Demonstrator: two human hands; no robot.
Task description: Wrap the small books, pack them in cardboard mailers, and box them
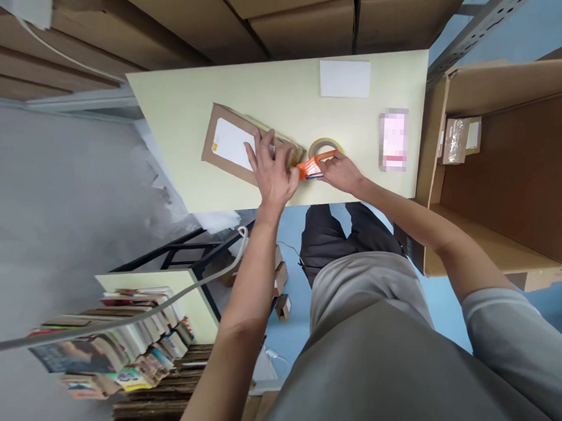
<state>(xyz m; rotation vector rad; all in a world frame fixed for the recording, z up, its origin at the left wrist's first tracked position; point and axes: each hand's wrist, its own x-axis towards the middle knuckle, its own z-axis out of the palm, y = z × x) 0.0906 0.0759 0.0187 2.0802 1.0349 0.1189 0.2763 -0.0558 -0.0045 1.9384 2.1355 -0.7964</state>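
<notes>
A long cardboard box (208, 136) with a white label (228, 143) on top lies slanted on the pale table. My left hand (276, 170) rests over its right part, fingers spread on the top, covering some of the label. Close beside that hand, my right hand (339, 171) is closed around an orange tape dispenser (309, 169), whose front is at the box's right end. A roll of tape with a yellow rim (326, 142) sits at the dispenser, just above my right hand; whether it is mounted on it I cannot tell.
On the table (183, 107) lie a white sheet (345, 78) and a blurred pink item (393, 140). A large open carton (511, 158) at the right holds a small taped box (455, 141). Cartons (302, 34) line the back. Books (136, 334) are stacked lower left, and a grey cable (179, 296) crosses there.
</notes>
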